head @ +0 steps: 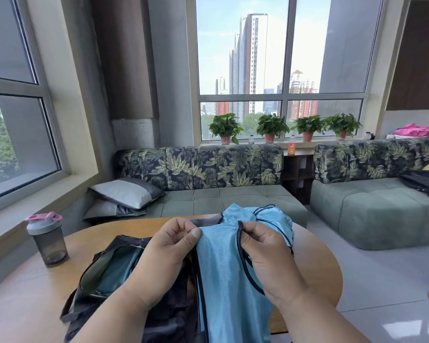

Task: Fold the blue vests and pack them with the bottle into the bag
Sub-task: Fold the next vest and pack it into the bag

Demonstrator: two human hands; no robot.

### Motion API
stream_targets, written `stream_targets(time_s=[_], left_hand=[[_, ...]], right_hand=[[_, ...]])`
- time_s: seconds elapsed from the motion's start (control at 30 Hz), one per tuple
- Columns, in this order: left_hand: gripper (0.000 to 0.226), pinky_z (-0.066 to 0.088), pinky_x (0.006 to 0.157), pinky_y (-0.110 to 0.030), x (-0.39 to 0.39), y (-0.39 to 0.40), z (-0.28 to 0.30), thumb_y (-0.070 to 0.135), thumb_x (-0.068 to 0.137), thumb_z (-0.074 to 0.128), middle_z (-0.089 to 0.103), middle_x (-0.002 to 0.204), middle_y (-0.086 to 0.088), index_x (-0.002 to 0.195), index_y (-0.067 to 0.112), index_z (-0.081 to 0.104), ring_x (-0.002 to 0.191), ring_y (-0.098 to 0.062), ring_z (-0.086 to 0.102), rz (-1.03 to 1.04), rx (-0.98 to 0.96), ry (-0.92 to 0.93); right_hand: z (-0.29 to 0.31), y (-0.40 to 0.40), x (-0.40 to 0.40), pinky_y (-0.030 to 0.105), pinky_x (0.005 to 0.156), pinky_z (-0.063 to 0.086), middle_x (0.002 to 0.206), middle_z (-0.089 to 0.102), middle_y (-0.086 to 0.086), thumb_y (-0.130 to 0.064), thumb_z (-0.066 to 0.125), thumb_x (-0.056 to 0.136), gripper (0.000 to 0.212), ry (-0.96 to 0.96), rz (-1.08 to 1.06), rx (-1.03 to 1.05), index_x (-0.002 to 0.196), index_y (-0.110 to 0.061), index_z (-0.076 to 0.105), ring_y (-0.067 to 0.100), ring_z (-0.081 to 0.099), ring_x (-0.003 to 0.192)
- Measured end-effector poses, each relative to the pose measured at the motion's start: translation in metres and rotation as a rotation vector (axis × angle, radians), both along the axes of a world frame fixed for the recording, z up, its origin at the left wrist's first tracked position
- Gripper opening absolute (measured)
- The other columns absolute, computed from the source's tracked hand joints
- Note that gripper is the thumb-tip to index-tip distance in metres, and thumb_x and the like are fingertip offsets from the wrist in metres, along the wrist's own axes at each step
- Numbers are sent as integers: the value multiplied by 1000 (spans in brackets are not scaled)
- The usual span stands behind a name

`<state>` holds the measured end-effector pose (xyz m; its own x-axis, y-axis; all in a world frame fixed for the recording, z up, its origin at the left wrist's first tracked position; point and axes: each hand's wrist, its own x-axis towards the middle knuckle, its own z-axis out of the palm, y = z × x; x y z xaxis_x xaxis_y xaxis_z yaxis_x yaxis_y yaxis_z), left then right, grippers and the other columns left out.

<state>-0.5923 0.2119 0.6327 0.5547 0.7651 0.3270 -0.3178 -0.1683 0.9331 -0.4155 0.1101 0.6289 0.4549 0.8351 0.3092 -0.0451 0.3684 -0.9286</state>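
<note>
Both hands [170,248] [266,256] pinch the blue vest [223,273] (top edge).

Bright daylight, from the big window [282,70] ahead and a side window [15,120] on the left. Sky slightly blown out. Soft shadows only; a faint one under the bottle [48,240] on the desk [22,293]. Glare patch on the floor [406,328] lower right. Strong wide-angle bending of frames at edges. Focus mostly sharp, corners slightly soft.
</note>
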Motion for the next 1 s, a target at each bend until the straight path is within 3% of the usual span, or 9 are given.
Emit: stream_targets(time_s=[0.13,0.2,0.3,0.47,0.57,0.7,0.77,0.83,1.0], left_hand=[[31,37,79,-45,4,1,-4,47,92,75,65,102,-7,99,18,64,89,-28,48,-13,-68,28],[15,51,82,-40,10,-6,-2,29,106,61,75,113,-8,107,15,67,93,-27,64,-9,-152,-18],[26,59,76,-30,16,-13,-2,16,112,46,78,111,-14,110,14,72,93,-19,74,5,-169,-30],[51,50,110,-46,12,-14,-2,59,110,40,74,130,-1,131,26,72,125,-21,67,64,21,130],[49,58,101,-39,7,-15,0,67,98,57,78,116,5,120,26,73,109,-13,74,45,137,227],[21,60,80,-38,3,-12,2,41,95,73,80,93,-7,95,21,78,81,-18,74,46,173,299],[22,57,73,-35,1,-10,4,38,96,71,78,90,-13,91,17,77,75,-18,69,55,162,298],[24,55,68,-28,-2,-9,6,38,95,71,76,84,-9,89,14,76,73,-15,67,43,180,264],[37,53,72,-36,-6,-4,9,52,90,76,73,84,-4,90,15,73,74,-18,64,42,158,190]], right_hand=[[-5,4,-1,58,99,56,103,80,15,-16,73,97,9,-14,-5,-11,101,-12,80,42,72,107],[-8,5,-2,60,101,55,104,79,15,-15,72,98,10,-31,4,-13,103,-12,80,42,72,108],[-9,6,-4,59,99,54,104,79,16,-16,74,97,9,-66,26,-31,102,-13,80,31,75,101],[-10,4,-7,56,96,56,101,80,13,-15,74,96,8,-97,52,-41,100,-14,81,37,75,101],[-11,4,-5,60,98,54,101,80,15,-20,78,93,10,-122,54,-48,100,-14,81,42,73,104],[-13,4,-6,58,96,55,100,78,20,-30,78,83,21,-123,75,-65,98,-16,81,32,73,93],[-16,6,-4,43,83,61,91,78,13,-25,82,86,15,-88,88,-74,95,-14,79,27,70,82],[-19,4,-2,28,69,49,78,68,6,-21,81,87,8,-37,136,-100,87,-15,76,20,57,72],[-36,4,-4,36,85,49,90,71,9,-21,74,83,11,-70,269,-235,93,-19,78,22,63,86]])
